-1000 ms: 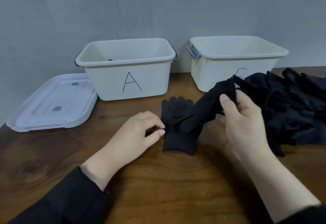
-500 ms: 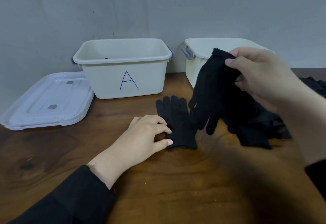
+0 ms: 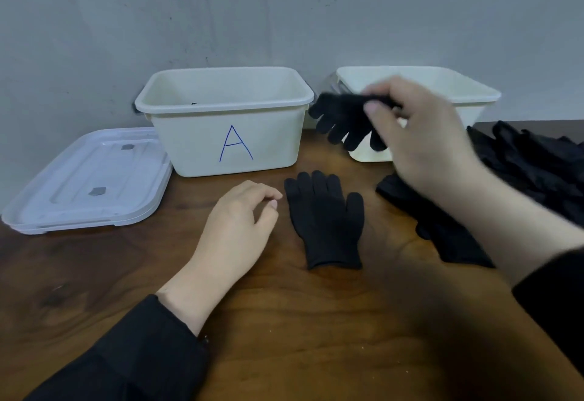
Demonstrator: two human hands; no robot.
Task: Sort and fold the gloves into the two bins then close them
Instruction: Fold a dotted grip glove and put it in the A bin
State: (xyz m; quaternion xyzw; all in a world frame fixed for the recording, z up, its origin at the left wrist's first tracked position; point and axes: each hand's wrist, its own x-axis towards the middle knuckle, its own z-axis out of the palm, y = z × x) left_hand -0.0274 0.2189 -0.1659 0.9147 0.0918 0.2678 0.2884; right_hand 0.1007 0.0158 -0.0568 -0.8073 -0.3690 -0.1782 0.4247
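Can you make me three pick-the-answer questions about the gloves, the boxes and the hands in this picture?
1. Where is the flat glove?
A. inside a bin
B. on the table in front of bin A
C. on the lids

2. What colour is the letter on bin A?
A. blue
B. red
C. green

3. What is the right hand doing?
A. resting flat on the table
B. pressing on a lid
C. holding a black glove in the air

Answers:
1 B, it lies spread on the wooden table, beside the left hand.
2 A, the A is drawn in blue ink.
3 C, the held glove hangs from its fingers in front of the right bin.
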